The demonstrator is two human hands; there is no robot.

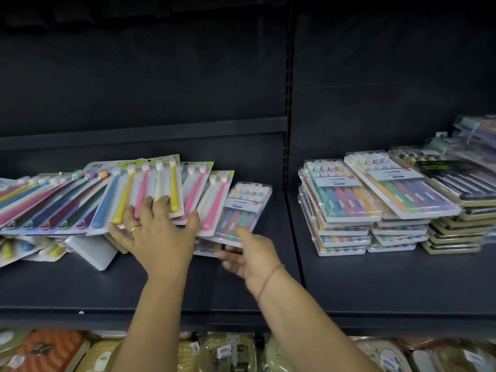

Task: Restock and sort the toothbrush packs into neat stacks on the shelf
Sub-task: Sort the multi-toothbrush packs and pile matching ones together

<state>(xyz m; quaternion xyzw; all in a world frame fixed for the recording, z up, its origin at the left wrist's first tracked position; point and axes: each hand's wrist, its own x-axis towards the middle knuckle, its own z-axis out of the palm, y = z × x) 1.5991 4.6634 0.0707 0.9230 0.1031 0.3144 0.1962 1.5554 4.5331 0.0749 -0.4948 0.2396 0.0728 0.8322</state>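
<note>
The left hand (158, 232) lies spread and flat on the slumped fan of carded blister packs of bright toothbrushes (88, 200). Its fingers are straight, pressing the packs' lower ends rather than gripping any. The right hand (249, 253), blurred, pinches the near edge of a clear plastic case of pastel toothbrushes (245, 202), thumb on top and fingers beneath. That case leans at the fan's right end on the dark metal shelf (80, 285), well apart from the tidy stacks of clear cases (341, 210) in the next bay.

The fan is propped on loose packs and a tilted white box (91, 251), so drawing the case out probably removes support. The pink and yellow cards may then slide toward the shelf's front lip and drop. The slick case could also slip from so shallow a pinch. Firm pressure from the left hand seems the safeguard.
</note>
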